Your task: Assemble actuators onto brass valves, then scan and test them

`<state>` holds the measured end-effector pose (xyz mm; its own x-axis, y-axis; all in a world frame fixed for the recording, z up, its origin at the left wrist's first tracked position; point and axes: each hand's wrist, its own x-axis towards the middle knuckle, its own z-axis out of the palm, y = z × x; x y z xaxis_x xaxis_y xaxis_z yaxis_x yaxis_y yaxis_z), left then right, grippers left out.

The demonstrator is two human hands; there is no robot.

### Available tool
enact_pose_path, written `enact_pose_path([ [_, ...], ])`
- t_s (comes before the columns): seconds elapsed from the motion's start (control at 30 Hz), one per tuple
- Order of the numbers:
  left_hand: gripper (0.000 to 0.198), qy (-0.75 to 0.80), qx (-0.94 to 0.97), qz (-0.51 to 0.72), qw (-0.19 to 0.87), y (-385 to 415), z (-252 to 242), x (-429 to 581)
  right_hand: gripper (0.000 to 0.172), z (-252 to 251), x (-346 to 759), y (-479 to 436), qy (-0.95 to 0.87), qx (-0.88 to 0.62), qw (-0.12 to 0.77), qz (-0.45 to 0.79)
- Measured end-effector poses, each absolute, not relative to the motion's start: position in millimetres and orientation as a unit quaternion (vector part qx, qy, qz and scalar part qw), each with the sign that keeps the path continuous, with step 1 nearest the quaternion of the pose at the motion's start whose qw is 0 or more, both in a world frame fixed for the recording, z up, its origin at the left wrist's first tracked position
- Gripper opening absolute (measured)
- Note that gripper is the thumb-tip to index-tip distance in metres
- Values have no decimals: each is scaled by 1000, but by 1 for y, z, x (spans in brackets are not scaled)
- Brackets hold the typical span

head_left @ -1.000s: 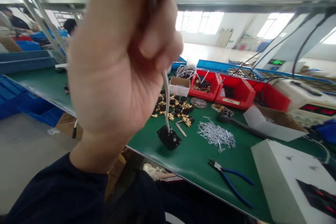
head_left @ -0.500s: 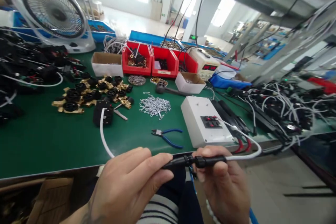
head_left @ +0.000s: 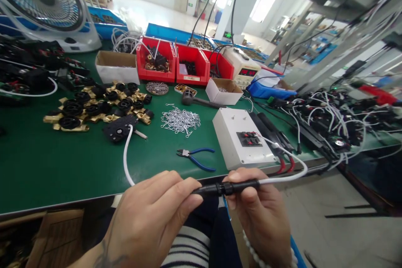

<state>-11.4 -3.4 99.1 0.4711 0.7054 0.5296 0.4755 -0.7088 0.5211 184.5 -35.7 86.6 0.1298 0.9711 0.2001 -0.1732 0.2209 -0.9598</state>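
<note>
My left hand (head_left: 150, 213) is closed around a black cable connector (head_left: 207, 190), thumb and fingers pinching its rear end. A white cable from a black housing (head_left: 119, 129) runs down behind this hand. Opposite it, my right hand (head_left: 262, 213) grips a second black connector (head_left: 243, 186) between thumb and fingers. From that one a white cable (head_left: 282, 179) loops back to terminals (head_left: 250, 138) on a pale test box (head_left: 230, 146). Both connectors lie in line, end to end, over the table's front edge; whether they are fully joined I cannot tell.
Blue-handled cutters (head_left: 201, 161) lie just beyond my hands, with a pile of metal clips (head_left: 180, 120) behind. Brass valve bodies (head_left: 72, 121) are at left. Red bins (head_left: 192, 78), a fan (head_left: 47, 4) and a power supply (head_left: 241, 69) stand farther back. Tangled cables fill the right side.
The view has shifted, so the bench appears slightly farther left and higher. The black housing has turned on the table. Both connectors stay in my hands, their facing ends looking closer together.
</note>
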Motion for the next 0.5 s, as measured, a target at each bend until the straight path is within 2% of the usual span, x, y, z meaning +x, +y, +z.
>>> enact_pose_path([
  [0.17, 16, 358, 835, 378, 179, -5, 93, -10, 13, 80, 183, -39, -470, -431, 611, 469],
  [0.33, 26, 350, 848, 278, 284, -5, 91, -19, 18, 58, 203, -48, -476, -471, 536, 514],
  [0.4, 35, 405, 839, 276, 235, 5, 90, -30, 22, 43, 217, -52, -504, -496, 480, 519],
  [0.5, 52, 551, 774, 309, 42, 35, 86, -54, 37, 24, 236, -59, -572, -543, 307, 533],
])
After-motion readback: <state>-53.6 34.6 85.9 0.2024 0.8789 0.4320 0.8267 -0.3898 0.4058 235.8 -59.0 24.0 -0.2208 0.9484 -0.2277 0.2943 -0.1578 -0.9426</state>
